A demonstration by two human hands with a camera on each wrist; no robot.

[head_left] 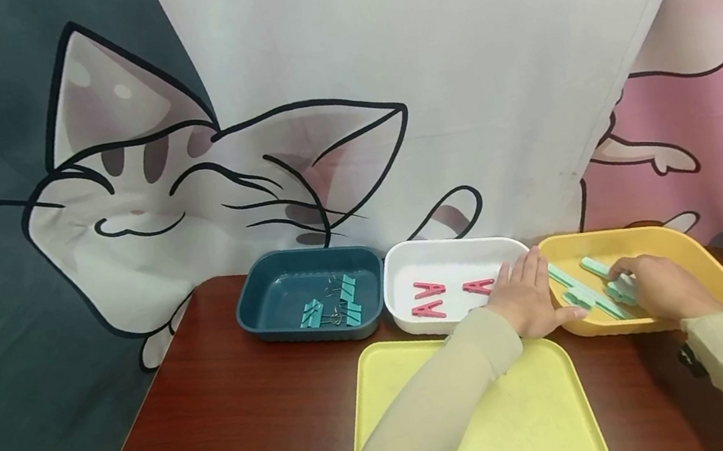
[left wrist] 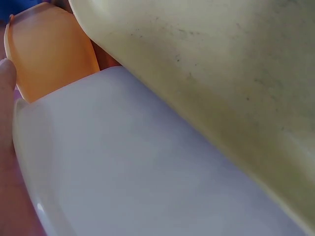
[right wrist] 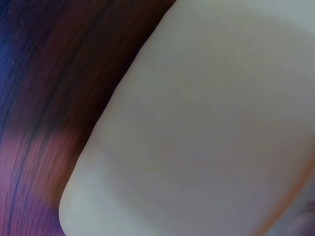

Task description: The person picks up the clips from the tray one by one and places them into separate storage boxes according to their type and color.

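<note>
In the head view my left hand [head_left: 523,299] lies with straight, spread fingers over the right end of the white basket [head_left: 402,262], its thumb toward the orange-yellow basket [head_left: 703,260]. Pink clothespins [head_left: 428,310] lie in the white basket. My right hand [head_left: 668,285] reaches into the orange-yellow basket, fingers curled at a mint-green bag clip [head_left: 620,290] and partly hiding it. Beside it lies another long mint-green clip [head_left: 585,289]. The left wrist view catches only the edge of my left hand; a pale sleeve [right wrist: 187,123] fills most of the right wrist view.
A dark teal basket [head_left: 260,295] with several teal binder clips [head_left: 351,313] stands at the left of the row. In front lies a yellow tray [head_left: 524,419], partly under my left forearm. Behind the brown table [head_left: 222,418] hangs a printed cat curtain [head_left: 453,87].
</note>
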